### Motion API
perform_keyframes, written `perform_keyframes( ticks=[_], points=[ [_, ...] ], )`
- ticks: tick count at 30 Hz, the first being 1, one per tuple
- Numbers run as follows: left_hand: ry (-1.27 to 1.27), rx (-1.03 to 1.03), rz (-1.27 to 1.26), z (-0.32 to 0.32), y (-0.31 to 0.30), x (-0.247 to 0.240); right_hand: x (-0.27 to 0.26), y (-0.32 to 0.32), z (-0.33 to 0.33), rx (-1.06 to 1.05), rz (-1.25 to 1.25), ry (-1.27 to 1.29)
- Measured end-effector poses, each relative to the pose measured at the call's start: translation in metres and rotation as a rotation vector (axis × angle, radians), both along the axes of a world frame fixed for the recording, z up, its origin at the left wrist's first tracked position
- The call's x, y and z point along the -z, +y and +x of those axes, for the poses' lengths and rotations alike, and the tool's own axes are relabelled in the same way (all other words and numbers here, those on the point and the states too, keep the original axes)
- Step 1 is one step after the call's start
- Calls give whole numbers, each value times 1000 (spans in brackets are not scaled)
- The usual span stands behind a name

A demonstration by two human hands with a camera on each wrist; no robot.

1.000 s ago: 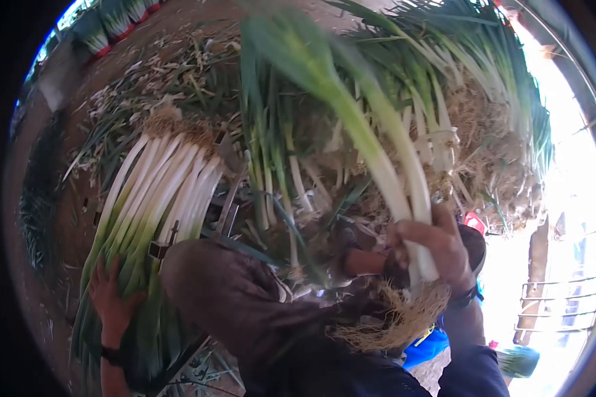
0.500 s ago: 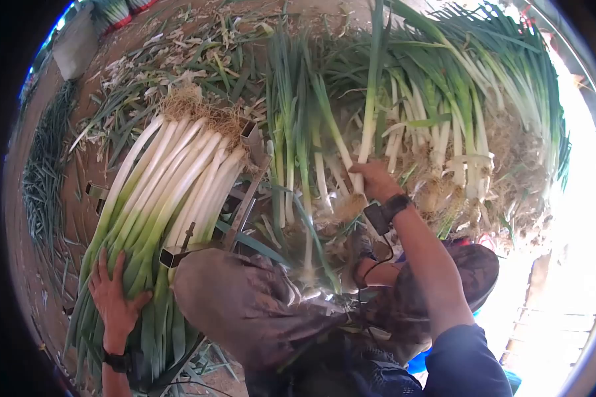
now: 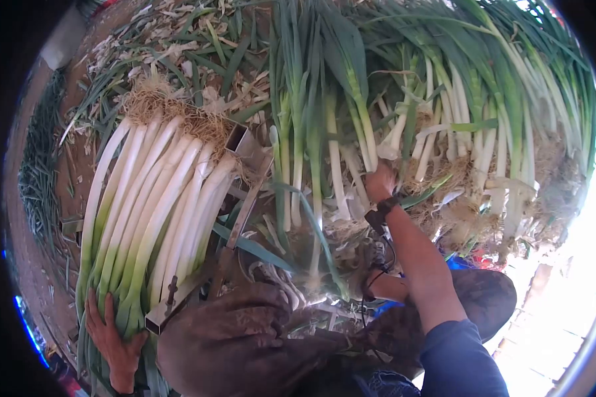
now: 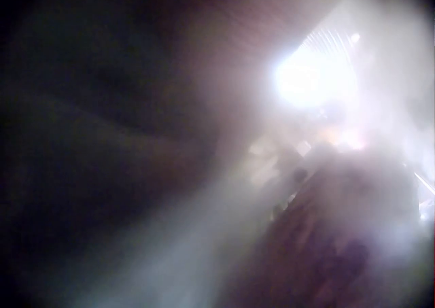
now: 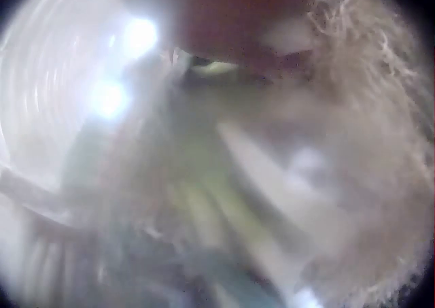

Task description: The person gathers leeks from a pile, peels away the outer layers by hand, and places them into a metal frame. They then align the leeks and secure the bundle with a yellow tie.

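A thick row of leeks (image 3: 159, 192) lies at the left on a metal frame, white stems bent over and roots at the far end. My left hand (image 3: 116, 347) rests on their green leaves, fingers extended. The left wrist view is dark and hazy. My right hand (image 3: 382, 182) is curled at the lower end of a pair of leeks (image 3: 364, 129) whose leaves point away from me. Its fingertips are mostly hidden. In the right wrist view, blurred roots (image 5: 374, 138) and pale stems (image 5: 265, 179) appear below the hand.
A large heap of leeks (image 3: 477, 119) with tangled roots fills the right. The metal frame (image 3: 242, 205) stands between the row and my knee (image 3: 212, 337). Leaf scraps (image 3: 212, 40) litter the ground at the back. More loose leeks (image 3: 298, 152) lie in the centre.
My right hand has lowered the pair of leeks, held up near my lap, into the pile ahead. My left hand stays on the leaves. The head view has shifted.
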State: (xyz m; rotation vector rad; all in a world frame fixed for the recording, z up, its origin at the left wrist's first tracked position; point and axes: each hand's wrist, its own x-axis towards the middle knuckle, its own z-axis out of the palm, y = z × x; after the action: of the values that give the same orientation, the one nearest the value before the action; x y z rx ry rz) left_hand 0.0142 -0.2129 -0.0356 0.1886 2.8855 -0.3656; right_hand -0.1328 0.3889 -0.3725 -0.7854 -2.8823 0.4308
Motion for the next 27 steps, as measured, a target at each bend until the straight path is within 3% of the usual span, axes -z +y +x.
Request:
perform_keyframes(
  ticks=[1,5,7,9,10,12,14,16,17,18,20,22,24,25,26,27],
  points=[
    [-15,-3,-5,1,-2,1,3,2,-6,50,-86,-186],
    [7,17,-6,4,-9,4,-28,-26,6,-44,90,-160],
    [19,42,16,2,-9,7,-36,-32,14,120,-227,-406],
    [37,43,-8,3,-10,6,-36,-46,30,53,-495,-222],
    [47,50,-10,2,-8,4,-3,-44,36,58,-497,-211],
    [13,-11,4,2,-3,2,74,-42,44,-82,-752,-185],
    [37,-13,14,0,4,1,72,-41,33,-115,-701,-134],
    [29,-25,10,4,3,-5,98,-26,27,-504,-655,-175],
    [42,-21,0,5,3,-4,15,-31,24,-791,-278,-68],
    [58,-16,-5,3,5,0,-27,-25,11,-795,-264,-60],
    [72,-5,25,2,5,2,-78,-9,-11,-763,-779,-402],
    [80,-15,28,5,4,-3,-110,13,0,-993,-328,234],
    [93,1,81,3,9,-3,-175,4,7,-752,-910,100],
    [121,23,81,4,5,1,-190,0,9,-464,-1121,-24],
    [129,0,50,5,5,0,-195,-6,12,-170,-1316,-160],
    [118,-7,29,5,9,-2,-173,-5,21,-165,-1328,-233]
  ],
)
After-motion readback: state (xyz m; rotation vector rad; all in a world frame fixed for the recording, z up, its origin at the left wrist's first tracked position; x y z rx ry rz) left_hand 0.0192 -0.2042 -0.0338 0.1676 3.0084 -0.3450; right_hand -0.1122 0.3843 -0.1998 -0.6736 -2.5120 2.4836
